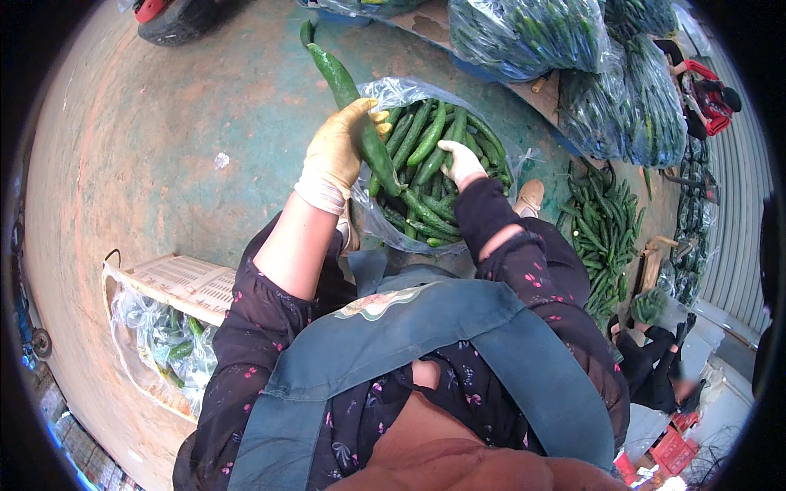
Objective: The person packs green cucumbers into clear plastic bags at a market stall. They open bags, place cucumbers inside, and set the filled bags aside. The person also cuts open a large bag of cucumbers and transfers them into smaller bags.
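My left hand [334, 147], in a yellowish glove, grips a long green cucumber [334, 70]. Its curved tip points up and away, past the rim of a clear plastic bag [393, 92], while its lower end hangs over the bag. Standing open before me between my feet, the bag holds many cucumbers [424, 138] lying in different directions. My right hand [462, 162], in a pale glove, reaches into the bag from the right, its fingers closed around a dark cucumber [459, 123] among the others.
Loose cucumbers [602, 227] are heaped on the floor to my right. Filled plastic bags [534, 37] stand on a low platform beyond. At my left is a lined carton [184, 282] with a few cucumbers. Two people [706, 98] sit at the far right; a tyre [178, 24] shows top left.
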Demonstrator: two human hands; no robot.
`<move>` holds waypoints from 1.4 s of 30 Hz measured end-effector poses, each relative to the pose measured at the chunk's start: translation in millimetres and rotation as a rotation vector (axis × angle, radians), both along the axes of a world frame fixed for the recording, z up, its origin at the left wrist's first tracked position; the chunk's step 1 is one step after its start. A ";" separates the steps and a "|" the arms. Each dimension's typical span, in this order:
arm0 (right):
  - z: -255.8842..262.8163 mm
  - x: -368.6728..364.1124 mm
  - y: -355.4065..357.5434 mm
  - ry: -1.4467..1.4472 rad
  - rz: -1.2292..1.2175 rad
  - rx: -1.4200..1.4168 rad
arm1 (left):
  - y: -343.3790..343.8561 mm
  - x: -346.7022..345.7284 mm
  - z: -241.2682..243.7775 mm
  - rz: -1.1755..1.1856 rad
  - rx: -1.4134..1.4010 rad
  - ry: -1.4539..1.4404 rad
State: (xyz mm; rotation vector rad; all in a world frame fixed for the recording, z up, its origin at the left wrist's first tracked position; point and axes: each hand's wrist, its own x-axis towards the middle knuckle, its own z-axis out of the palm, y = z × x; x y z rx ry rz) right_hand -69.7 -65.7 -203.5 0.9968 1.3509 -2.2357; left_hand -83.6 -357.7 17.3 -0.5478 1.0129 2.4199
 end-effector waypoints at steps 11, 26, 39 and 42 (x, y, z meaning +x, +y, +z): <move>163.6 97.6 -80.7 0.531 0.221 -0.005 | 60.9 60.0 -12.8 -0.523 -0.402 -0.007; 192.6 181.1 149.8 0.346 -0.641 -0.374 | 40.2 5.7 -4.5 -0.215 -0.191 0.120; 162.5 85.7 94.6 0.457 -0.045 0.354 | 6.3 -14.0 15.7 0.202 -0.199 0.154; 99.9 26.4 16.4 0.292 0.225 0.468 | 10.9 -12.8 10.2 0.177 -0.211 0.143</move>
